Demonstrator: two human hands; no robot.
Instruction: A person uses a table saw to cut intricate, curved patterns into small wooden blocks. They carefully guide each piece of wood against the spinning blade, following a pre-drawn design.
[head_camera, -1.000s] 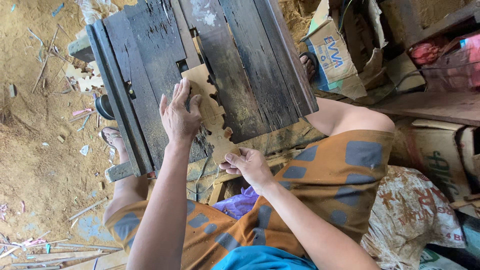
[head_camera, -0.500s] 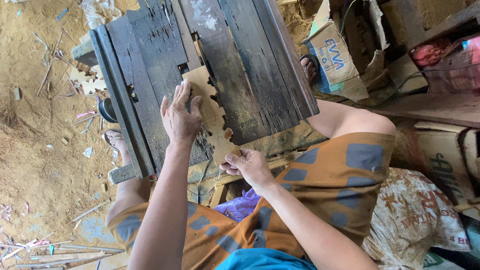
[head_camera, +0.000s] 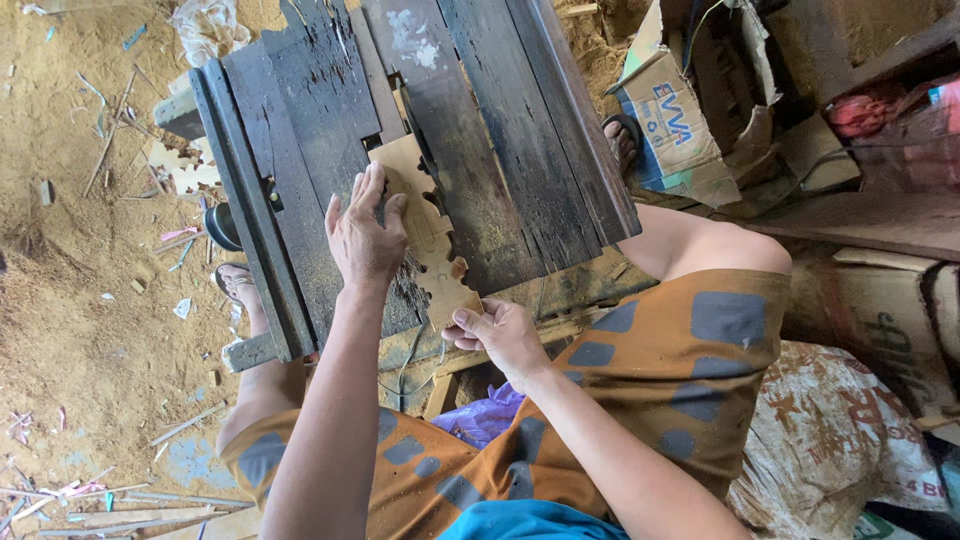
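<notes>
The cut wooden piece (head_camera: 425, 235) has slid slightly nearer the bench's near edge since the earlier frames. Right hand (head_camera: 497, 335) pinches its near end, fingers closed. Left hand (head_camera: 365, 235) presses flat on it, fingers spread, mid-bench (head_camera: 520, 160). Cutting looks underway.

Floor (head_camera: 70, 300) on the left of frame: bare sandy dirt, littered with wood slivers, chips and paper scraps. Thin wooden sticks (head_camera: 110, 500) piled at lower left. Dark, worn plank table (head_camera: 520, 130) fills the upper centre, with rough boards and chipped pale patches. Upper right: a torn cardboard box (head_camera: 670, 130) and dark wooden shelving (head_camera: 860, 210) with red bags (head_camera: 880, 110) stuffed in. Lower right: a crumpled printed sack (head_camera: 840, 440). Flat daylight, soft shadows, no walls or windows in view.
</notes>
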